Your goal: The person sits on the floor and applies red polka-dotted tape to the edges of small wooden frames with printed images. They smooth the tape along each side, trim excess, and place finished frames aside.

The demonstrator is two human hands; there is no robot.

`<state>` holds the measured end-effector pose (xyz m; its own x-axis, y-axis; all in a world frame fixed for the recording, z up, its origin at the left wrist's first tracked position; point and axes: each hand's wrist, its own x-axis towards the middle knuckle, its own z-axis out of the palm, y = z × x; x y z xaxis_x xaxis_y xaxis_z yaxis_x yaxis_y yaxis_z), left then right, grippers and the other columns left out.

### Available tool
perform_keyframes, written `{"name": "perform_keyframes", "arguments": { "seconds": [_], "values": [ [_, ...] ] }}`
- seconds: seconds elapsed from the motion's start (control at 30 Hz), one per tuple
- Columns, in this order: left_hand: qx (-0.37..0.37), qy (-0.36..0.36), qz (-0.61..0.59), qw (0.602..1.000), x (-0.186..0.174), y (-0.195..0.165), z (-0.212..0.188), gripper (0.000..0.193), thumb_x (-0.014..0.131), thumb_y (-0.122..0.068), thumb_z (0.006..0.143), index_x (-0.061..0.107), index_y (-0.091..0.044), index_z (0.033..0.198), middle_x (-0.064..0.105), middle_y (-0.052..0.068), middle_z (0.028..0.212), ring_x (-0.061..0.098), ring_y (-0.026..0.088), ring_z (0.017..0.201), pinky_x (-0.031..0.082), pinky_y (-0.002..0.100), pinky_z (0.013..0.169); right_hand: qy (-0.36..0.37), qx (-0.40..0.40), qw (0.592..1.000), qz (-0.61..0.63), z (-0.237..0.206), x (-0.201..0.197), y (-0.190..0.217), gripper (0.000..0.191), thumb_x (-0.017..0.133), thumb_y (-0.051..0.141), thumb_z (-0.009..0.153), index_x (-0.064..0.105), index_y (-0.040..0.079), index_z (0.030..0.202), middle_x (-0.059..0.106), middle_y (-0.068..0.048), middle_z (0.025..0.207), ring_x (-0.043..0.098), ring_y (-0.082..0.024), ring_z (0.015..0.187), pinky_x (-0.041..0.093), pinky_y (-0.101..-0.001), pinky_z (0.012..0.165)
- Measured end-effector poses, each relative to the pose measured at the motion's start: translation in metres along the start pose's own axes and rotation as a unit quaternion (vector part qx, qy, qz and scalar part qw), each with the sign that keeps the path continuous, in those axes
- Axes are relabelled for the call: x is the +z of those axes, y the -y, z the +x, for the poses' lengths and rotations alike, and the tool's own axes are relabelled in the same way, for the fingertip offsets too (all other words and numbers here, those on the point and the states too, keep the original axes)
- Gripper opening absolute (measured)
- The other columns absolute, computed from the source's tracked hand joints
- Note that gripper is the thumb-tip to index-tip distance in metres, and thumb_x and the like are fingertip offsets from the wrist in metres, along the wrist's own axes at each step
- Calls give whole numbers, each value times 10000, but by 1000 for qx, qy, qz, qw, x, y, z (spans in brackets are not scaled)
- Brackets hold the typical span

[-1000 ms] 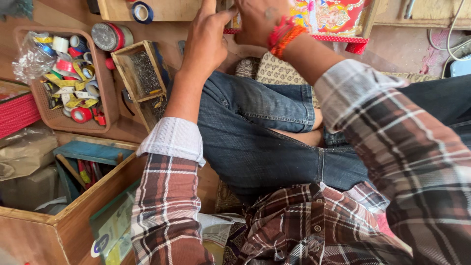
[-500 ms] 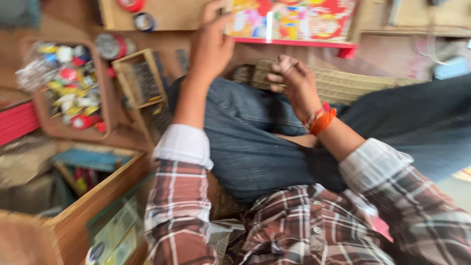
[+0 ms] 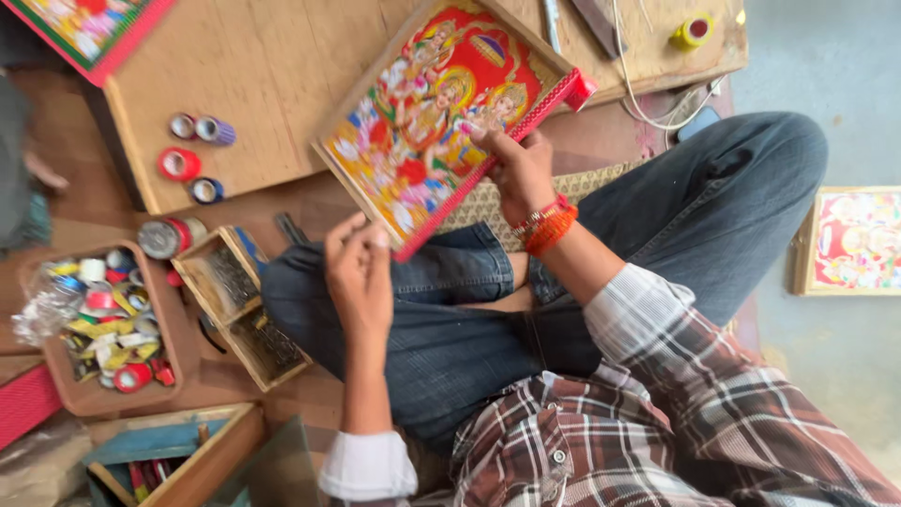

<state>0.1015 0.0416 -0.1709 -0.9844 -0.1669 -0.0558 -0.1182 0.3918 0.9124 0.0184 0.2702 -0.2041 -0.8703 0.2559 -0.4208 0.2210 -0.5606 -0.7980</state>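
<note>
A colourful framed picture [image 3: 441, 103] with a wooden frame and a red decorative strip [image 3: 511, 141] along its near edge lies tilted on the low wooden board [image 3: 272, 56]. My right hand [image 3: 519, 169], with orange threads on the wrist, presses its fingers on the red strip near the middle of that edge. My left hand [image 3: 357, 272] pinches the strip's lower end at the picture's corner, above my crossed legs in blue jeans [image 3: 469, 338].
Several tape rolls [image 3: 192, 155] stand on the board's left part. A tray of assorted rolls [image 3: 108, 324] and a small two-part box of nails [image 3: 239, 305] sit at the left. Another framed picture [image 3: 849, 239] lies on the floor at the right. A yellow roll [image 3: 692, 31] rests far right.
The view has shifted up over the board. The framed picture now lies tilted before me, and both hands have come onto the red strip along its edge.
</note>
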Motion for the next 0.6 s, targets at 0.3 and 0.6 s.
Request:
{"name": "perform_keyframes", "arguments": {
  "seconds": [0.3, 0.6],
  "values": [
    [297, -127, 44, 945, -57, -122, -12, 235, 673, -199, 1111, 630, -5, 1236, 606, 118, 1365, 616, 215, 1245, 504, 355, 1088, 281, -199, 915, -211, -64, 30, 117, 268, 786, -45, 804, 573, 57, 931, 719, -31, 967, 727, -107, 855, 653, -292, 748],
    [62, 92, -139, 984, -90, -98, 13, 375, 589, -380, 1127, 678, -32, 1018, 581, 12, 872, 518, 82, 836, 446, 239, 817, 419, -221, 709, -523, -93, 62, 108, 262, 839, 15, 666, 655, 12, 853, 671, -50, 706, 598, -84, 604, 483, -259, 535]
  ]
}}
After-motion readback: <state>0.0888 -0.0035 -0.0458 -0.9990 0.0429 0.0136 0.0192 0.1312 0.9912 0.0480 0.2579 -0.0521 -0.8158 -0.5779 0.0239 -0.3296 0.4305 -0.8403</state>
